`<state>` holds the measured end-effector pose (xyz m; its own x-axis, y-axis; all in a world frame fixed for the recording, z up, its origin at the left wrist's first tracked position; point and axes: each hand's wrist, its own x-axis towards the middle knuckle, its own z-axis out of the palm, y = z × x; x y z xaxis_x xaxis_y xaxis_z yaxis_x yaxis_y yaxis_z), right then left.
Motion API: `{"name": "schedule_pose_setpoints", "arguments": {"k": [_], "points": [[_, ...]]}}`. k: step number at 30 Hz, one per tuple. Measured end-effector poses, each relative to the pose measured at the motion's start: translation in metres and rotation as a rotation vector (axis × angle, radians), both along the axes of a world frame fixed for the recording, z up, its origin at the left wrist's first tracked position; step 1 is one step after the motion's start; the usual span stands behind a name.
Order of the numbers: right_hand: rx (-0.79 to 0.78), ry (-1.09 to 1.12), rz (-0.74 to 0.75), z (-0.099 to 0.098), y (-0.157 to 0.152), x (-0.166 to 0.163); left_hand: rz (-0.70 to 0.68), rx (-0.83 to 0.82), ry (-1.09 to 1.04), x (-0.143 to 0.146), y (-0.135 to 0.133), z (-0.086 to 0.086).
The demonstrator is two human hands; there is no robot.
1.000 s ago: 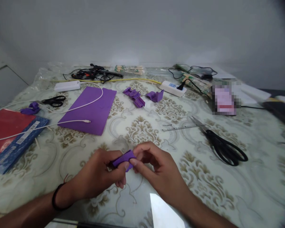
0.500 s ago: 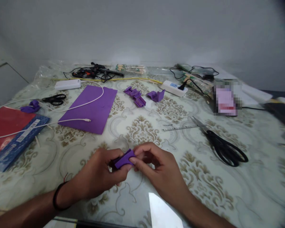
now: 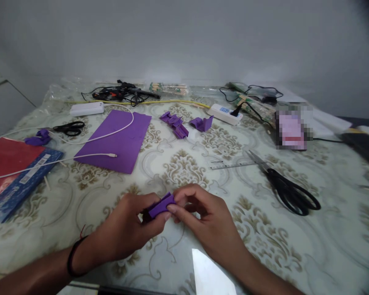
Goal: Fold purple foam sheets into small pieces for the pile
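Between my two hands is a small piece of folded purple paper (image 3: 161,207), held just above the table near the front. My left hand (image 3: 132,225) pinches its left end between thumb and fingers. At the right end, my right hand (image 3: 199,211) grips the paper with its thumb on the near face. Beyond them lie folded purple paper pieces (image 3: 176,124), and another folded purple piece (image 3: 202,123) sits to their right. Flat purple sheets (image 3: 113,141) rest to the left under a white cable (image 3: 95,156).
Large black-handled scissors (image 3: 290,192) lie at right, touching a clear ruler (image 3: 230,164). Smaller scissors (image 3: 69,128) and a red and blue packet (image 3: 21,174) are at left. At the back stand a power strip (image 3: 225,114), tangled black cords (image 3: 124,92) and a blurred phone (image 3: 291,129).
Both hands keep their hold on the folded paper and have barely moved. The view has shifted very slightly.
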<state>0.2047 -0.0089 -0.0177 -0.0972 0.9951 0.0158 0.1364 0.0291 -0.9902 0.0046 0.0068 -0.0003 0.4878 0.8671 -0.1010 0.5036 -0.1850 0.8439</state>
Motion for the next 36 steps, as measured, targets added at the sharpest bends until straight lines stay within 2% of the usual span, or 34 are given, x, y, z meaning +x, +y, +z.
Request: {"name": "schedule_pose_setpoints", "arguments": {"k": [3, 10, 16, 20, 28, 36], "points": [[-0.042, 0.005, -0.022, -0.0004, -0.0004, -0.0002, 0.000, 0.025, 0.000, -0.0002, -0.0011, 0.0002], [0.042, -0.008, -0.014, -0.0019, 0.0007, -0.0003, 0.000, 0.020, -0.004, 0.0016, -0.0009, 0.0021], [-0.006, 0.023, 0.034, 0.0004, -0.0002, 0.0011, -0.004, 0.080, 0.011, 0.0011, -0.0008, -0.0010], [-0.059, 0.104, 0.056, 0.0021, -0.0011, 0.0004, -0.024, 0.038, 0.030, 0.0013, 0.0004, 0.0020], [-0.043, 0.114, 0.029, 0.0005, -0.0022, -0.0014, -0.047, -0.015, 0.026, -0.0004, 0.0008, 0.0043], [0.016, 0.125, 0.015, -0.0009, -0.0055, -0.0023, -0.049, -0.124, -0.119, -0.0006, -0.0014, 0.0040]]}}
